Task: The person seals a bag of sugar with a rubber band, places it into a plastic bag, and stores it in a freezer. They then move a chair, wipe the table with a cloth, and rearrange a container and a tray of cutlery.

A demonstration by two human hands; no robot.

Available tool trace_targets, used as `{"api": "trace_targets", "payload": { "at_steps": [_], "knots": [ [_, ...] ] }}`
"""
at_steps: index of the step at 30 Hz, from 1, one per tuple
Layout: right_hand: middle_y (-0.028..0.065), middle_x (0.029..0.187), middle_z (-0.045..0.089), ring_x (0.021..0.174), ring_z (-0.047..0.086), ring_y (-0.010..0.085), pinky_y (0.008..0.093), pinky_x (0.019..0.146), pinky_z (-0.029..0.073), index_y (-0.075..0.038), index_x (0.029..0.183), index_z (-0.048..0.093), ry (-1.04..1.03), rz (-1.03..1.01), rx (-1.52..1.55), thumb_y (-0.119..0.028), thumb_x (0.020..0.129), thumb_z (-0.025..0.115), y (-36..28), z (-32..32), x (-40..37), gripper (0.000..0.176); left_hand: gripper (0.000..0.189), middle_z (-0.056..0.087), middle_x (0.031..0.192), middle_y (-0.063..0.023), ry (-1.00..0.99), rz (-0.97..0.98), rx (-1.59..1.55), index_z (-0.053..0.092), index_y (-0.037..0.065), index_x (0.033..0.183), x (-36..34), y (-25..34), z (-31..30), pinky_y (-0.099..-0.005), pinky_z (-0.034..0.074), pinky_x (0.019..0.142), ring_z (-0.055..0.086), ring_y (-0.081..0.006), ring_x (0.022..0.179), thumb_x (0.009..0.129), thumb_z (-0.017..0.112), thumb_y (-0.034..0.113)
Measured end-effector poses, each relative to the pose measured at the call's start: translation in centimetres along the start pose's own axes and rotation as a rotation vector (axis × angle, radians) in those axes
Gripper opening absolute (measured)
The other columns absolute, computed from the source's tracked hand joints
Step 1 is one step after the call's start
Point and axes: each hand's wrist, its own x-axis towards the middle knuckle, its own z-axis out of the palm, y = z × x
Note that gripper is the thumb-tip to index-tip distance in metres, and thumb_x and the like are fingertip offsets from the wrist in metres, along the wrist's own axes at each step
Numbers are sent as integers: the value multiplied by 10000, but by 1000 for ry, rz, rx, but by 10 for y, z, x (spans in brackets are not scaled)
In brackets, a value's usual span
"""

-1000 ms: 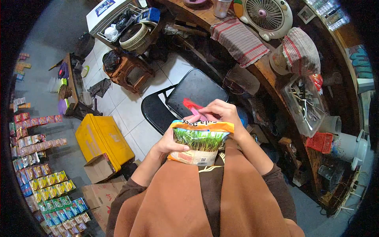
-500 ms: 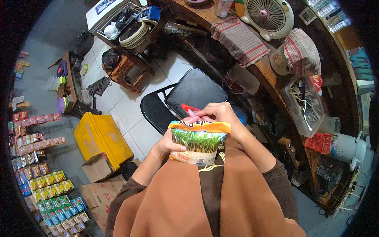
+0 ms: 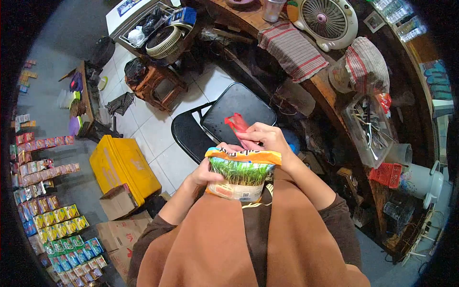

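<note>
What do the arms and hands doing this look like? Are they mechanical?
No, they are a person's. The left hand and right hand are bare, five-fingered human hands, with no gloves, watch or cables showing. Dark brown sleeves cover the upper arms and leave the forearms bare. A rust-brown cloth drapes over the shoulders and chest.

1. Oh, packet point(image 3: 237, 176) hid part of the left hand point(image 3: 207, 173)!
2. Right hand point(image 3: 266, 138) covered some of the red plastic point(image 3: 235, 123)!
3. Far edge clipped the purple plate point(image 3: 240, 2)!
4. Left, sachets point(image 3: 61, 219) had unreadably small print!
</note>
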Motion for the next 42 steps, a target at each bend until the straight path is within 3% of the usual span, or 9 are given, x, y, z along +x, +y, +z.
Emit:
{"api": "trace_targets", "payload": {
  "at_steps": [4,6,7,11,15,24,36,38,42],
  "knots": [
    [90,752,606,648,604,167,243,563,475,-99,928,664,-11,98,67,-55,651,695,-3,4,-2,283,563,431,1172,-173,67,-15,-466,474,20,977,3,7,11,-388,381,912,469,-259,1059,793,444,552],
    [91,744,607,641,605,167,244,561,476,-96,921,666,-13,92,73,-57,649,701,-5,5,-1,278,676,505,1082,-177,-10,-202,-608,509,10,878,4,5,-3,-370,416,867,517,-247,982,854,169,594],
    [92,736,607,635,606,168,244,560,475,-93,917,667,-38,63,88,-65,644,705,-4,6,1,277,557,546,1018,-164,24,-271,-617,520,12,813,5,5,-6,-361,432,840,543,-234,923,905,211,465],
    [92,731,607,631,606,172,249,560,477,-89,916,666,-82,43,132,-60,648,699,-4,10,7,271,358,566,972,-127,112,-322,-538,524,25,896,10,13,-2,-333,466,792,563,-206,883,899,350,337],
    [95,737,611,631,609,178,252,555,480,-74,883,670,-121,7,133,-39,648,686,-9,7,8,237,321,576,929,-85,280,-434,-535,522,14,949,9,20,5,-311,485,755,578,-150,843,875,442,316],
    [93,676,612,603,606,199,269,543,487,-58,787,677,-148,4,45,-55,610,700,-11,9,8,179,341,585,972,-129,212,-425,-560,496,-9,1057,18,34,26,-331,498,763,595,-202,861,871,468,276],
    [92,655,557,564,570,231,302,510,477,-44,734,645,-102,-7,-23,-49,617,668,-21,7,8,119,218,599,804,-80,230,-376,-369,528,-4,919,8,7,2,-270,515,691,599,-127,747,872,458,197],
    [77,638,493,539,530,240,321,496,461,-45,703,618,-57,-41,-384,-44,607,647,-19,2,10,100,196,595,790,-67,255,-393,-336,530,8,878,8,7,5,-267,513,687,597,-121,740,871,453,188],
    [82,779,510,683,534,247,334,597,466,-59,723,623,-221,-13,-325,-53,589,621,-28,-2,13,133,187,570,737,-45,271,-371,-402,522,32,798,11,4,5,-235,498,612,569,-108,661,880,444,180]
  ]
}}
